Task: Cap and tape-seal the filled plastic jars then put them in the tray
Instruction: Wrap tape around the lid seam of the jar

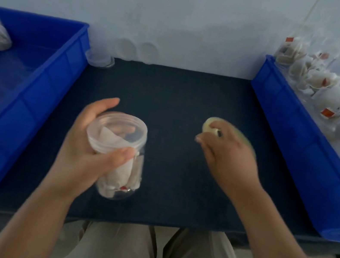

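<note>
Dark tabletop (181, 99) carries the work. Left hand (84, 143) grips the tilted, seemingly capped jar (117, 165) just below its lid. The jar looks light, smooth and slightly squeezable, so a firm hold on its wall suits. Right hand (228, 155) pinches a blurred tape roll (209, 124).

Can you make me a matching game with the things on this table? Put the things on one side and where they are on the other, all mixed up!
Things
1. jar
2. tape roll
3. stack of clear lids
4. bags of sachets

Places
A. in the right blue tray
B. gripped in the left hand
C. on the dark table, beside the left blue tray
D. held in the right hand

Pairs: 1-B, 2-D, 3-C, 4-A
</note>
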`<state>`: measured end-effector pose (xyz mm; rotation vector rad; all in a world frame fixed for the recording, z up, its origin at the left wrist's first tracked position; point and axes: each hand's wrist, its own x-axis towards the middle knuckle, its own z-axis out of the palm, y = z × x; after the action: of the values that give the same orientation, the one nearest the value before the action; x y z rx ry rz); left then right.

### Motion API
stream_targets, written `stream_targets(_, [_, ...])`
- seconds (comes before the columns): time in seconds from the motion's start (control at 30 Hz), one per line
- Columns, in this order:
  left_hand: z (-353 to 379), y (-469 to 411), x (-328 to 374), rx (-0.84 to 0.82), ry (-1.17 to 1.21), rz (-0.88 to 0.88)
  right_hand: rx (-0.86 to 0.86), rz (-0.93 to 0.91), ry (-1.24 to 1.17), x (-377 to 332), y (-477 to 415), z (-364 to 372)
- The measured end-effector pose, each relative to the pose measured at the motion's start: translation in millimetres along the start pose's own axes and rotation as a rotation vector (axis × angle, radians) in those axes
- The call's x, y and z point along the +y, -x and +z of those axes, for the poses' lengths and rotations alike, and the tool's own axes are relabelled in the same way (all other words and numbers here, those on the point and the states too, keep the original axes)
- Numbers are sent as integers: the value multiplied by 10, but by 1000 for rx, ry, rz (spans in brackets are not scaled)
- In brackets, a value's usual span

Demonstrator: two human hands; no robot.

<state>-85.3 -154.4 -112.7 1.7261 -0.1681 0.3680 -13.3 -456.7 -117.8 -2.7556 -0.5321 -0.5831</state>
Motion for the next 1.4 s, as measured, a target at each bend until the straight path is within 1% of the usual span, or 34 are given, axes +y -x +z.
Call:
stream_targets(0.03, [91, 26, -44, -3, -8, -19, -79, -12, -8, -80, 60, 80])
stream_targets(0.1, [232, 75, -80, 16, -23, -61, -180, -69, 67, -204, 176, 256])
stream_targets(0.13, [294, 96, -86, 24, -33, -79, -185, -96, 78, -246, 230, 324])
stream_targets(0.2, [396, 124, -96, 30, -37, -102, -135, -112, 23, -292, 281, 390])
stream_targets(0.37, [501, 145, -103, 17, -23, -132, -80, -63, 10, -352, 359, 536])
stream_targets(0.43, [522, 130, -111, 17, -23, -136, -113, -37, -12, -366, 360, 592])
stream_targets(0.57, [549, 95, -117, 9, -9, -140, -139, -47, -1, -365, 358, 665])
stream_targets(0.7, [560, 57, -118, -20, -12, -157, -247, -46, -46, -362, 323, 629])
stream_targets(0.73, [561, 43, -119, -28, -13, -163, -252, -50, -79, -369, 315, 593])
stream_targets(0.77, [562, 27, -119, -42, -15, -167, -226, -42, -165, -390, 305, 535])
stream_targets(0.87, [567, -17, -126, -114, -21, -139, -86, 46, -624, -492, 292, 325])
stream_targets(0.9, [568, -28, -129, -133, -19, -125, -95, 81, -740, -539, 283, 255])
stream_targets(0.97, [578, -50, -119, -154, 5, -104, -157, 134, -878, -636, 252, 139])
stream_targets(1.1, [551, -69, -96, -156, 53, -80, -144, 125, -917, -711, 186, 53])
stream_targets(1.27, [525, -27, -106, -141, 58, -93, -145, 99, -986, -674, 225, 81])
stream_targets(1.4, [517, -27, -66, -140, 36, -89, -173, 117, -1083, -660, 252, 74])
